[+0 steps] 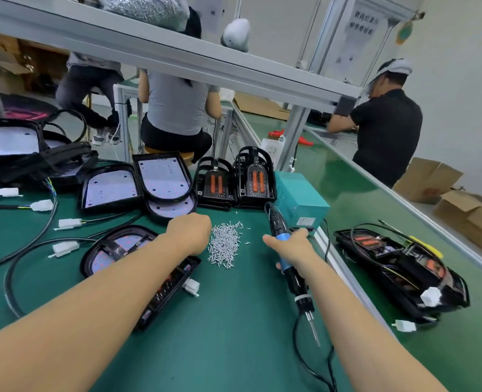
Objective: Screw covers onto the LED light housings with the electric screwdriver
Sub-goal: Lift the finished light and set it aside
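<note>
My right hand (290, 246) grips the blue-and-black electric screwdriver (289, 271), its bit pointing down toward me above the green mat. My left hand (190, 233) has its fingers curled at the left edge of a pile of small silver screws (225, 244); whether it pinches a screw is hidden. Under my left forearm lies a black LED light housing (115, 250) with a white connector (191, 287). More housings with white LED boards (163, 176) and black covers with orange strips (255, 179) stand behind the screws.
A teal power box (299, 196) sits right of the covers. Black cables with white plugs (64, 247) trail across the left of the mat. Assembled lights (403, 267) lie on the conveyor belt at right. Three people work at benches beyond. A metal shelf frame (177, 55) runs overhead.
</note>
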{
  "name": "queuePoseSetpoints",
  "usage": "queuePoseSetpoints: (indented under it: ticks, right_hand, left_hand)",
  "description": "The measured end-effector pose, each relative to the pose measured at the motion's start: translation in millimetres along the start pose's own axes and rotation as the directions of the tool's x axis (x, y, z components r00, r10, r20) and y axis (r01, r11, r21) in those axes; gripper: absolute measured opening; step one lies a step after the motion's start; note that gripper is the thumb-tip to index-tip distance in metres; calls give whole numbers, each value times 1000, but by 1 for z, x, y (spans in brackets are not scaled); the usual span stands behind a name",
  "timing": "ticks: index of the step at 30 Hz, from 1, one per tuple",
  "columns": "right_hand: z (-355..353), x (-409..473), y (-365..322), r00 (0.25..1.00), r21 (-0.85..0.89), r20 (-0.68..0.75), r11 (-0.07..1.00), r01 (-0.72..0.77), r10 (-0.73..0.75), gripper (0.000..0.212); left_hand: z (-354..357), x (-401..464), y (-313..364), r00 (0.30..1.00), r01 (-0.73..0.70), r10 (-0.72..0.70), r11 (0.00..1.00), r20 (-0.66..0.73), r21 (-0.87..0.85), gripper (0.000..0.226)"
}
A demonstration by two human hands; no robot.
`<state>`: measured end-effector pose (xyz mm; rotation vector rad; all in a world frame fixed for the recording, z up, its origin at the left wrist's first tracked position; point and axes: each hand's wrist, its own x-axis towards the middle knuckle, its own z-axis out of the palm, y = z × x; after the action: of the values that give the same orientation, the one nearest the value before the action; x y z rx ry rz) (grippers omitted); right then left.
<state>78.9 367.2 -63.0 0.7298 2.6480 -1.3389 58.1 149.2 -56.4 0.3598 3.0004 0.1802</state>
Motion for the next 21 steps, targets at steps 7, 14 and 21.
queuePoseSetpoints:
  ticks: [7, 14, 21]
  right_hand:
    - [18, 14, -2, 994, -342, -104, 940, -9, -28, 71]
    - [28, 11, 3, 979, -554, -147, 832, 35, -139, 62]
    - [30, 10, 2, 960, -706, -197, 708, 2, -199, 63]
  left_hand:
    - [2, 4, 5, 1000, -20, 20, 997, -4, 80, 15]
    - [4, 6, 4, 1000, 0, -1, 998, 12, 69, 18]
    - [-2, 3, -4, 999, -18, 16, 999, -50, -45, 14]
